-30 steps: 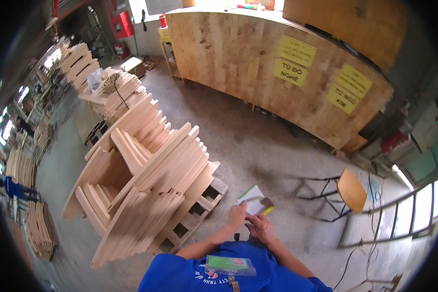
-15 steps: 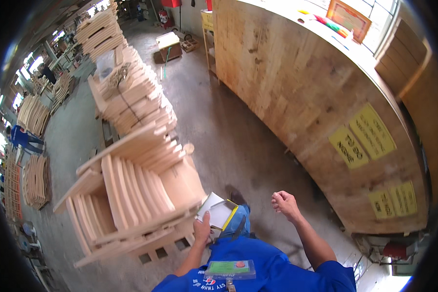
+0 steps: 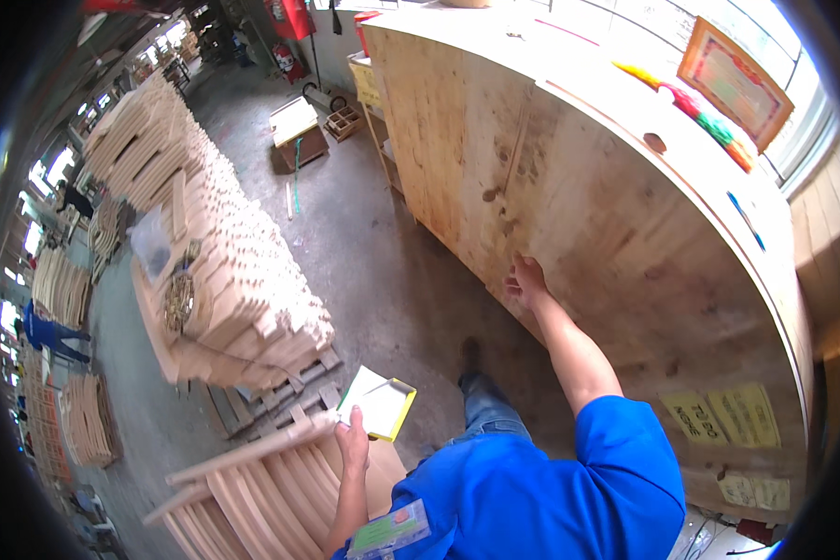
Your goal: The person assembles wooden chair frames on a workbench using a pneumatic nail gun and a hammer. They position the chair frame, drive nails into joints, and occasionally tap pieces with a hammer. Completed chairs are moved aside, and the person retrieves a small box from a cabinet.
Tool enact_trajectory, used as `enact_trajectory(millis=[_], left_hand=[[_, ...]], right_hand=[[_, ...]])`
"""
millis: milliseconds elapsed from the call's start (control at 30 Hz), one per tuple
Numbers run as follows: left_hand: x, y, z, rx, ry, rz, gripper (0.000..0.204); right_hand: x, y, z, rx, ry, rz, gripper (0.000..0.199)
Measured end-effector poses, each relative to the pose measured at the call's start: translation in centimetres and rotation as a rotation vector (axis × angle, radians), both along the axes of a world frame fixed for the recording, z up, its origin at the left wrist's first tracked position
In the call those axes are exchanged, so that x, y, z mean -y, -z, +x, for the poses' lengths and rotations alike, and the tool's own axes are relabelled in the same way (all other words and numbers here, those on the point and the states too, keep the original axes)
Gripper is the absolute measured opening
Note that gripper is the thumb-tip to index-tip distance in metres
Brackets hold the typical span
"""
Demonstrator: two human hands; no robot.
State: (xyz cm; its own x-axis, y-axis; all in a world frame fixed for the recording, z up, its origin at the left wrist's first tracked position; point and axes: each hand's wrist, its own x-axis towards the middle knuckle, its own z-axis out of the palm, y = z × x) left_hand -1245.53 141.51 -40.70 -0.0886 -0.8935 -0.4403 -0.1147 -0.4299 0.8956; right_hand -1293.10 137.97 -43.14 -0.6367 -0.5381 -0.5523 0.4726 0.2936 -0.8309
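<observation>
My left hand (image 3: 353,439) grips an open, shallow box (image 3: 383,403), white inside with a yellow edge, thumb over its near side. It is held out beside the stacked wooden parts. My right hand (image 3: 528,280) reaches forward to the tall wooden cabinet (image 3: 607,243), close to its face. Its fingers are loosely bent with thumb and fingers apart, and nothing shows in them. Whether it touches the wood, I cannot tell.
Tall stacks of curved wooden pieces (image 3: 243,271) stand on pallets to my left, with chair-like parts (image 3: 280,485) nearest. Ahead are a small box-like stand (image 3: 299,131) and a fire extinguisher (image 3: 287,62). A framed certificate (image 3: 733,82) and a blue pen (image 3: 747,220) rest atop the cabinet. Another person (image 3: 51,331) bends far left.
I have moved forward along the cabinet, and the nearest wooden parts have slid toward the lower edge. My right arm has stretched out to the cabinet's face. The box stays in my left hand.
</observation>
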Motion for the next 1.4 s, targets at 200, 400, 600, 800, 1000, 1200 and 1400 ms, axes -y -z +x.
enact_trajectory(millis=[200, 400, 600, 800, 1000, 1200, 1400], left_hand=[[15.7, 0.3, -9.2, 0.110, -0.039, 0.073, 0.040], [31.9, 1.2, -15.1, 0.149, 0.286, 0.114, 0.038], [48.6, 3.8, -23.3, 0.288, 0.929, -0.073, 0.041], [50.3, 3.3, -31.4, 0.305, 1.360, -0.093, 0.042], [45.7, 6.4, -39.1, 0.390, 1.829, -0.171, 0.041], [41.7, 5.6, -46.1, 0.403, 2.047, -0.499, 0.034], [39.1, 3.1, -50.6, 0.192, 1.959, -0.394, 0.030]], right_hand=[[10.9, 5.6, -8.2, 0.206, 0.283, -0.190, 0.032], [9.8, 6.5, 1.2, 0.084, 0.159, -0.018, 0.020], [5.4, 6.9, 17.1, 0.199, 0.650, -0.042, 0.015], [2.8, 12.1, 31.1, 0.003, 1.371, -0.130, 0.011], [4.4, 17.9, 34.2, -0.090, 1.869, -0.084, 0.031], [2.8, 21.6, 33.0, -0.250, 2.110, -0.199, 0.038], [-1.8, 23.4, 34.3, -0.291, 2.071, -0.176, 0.032]])
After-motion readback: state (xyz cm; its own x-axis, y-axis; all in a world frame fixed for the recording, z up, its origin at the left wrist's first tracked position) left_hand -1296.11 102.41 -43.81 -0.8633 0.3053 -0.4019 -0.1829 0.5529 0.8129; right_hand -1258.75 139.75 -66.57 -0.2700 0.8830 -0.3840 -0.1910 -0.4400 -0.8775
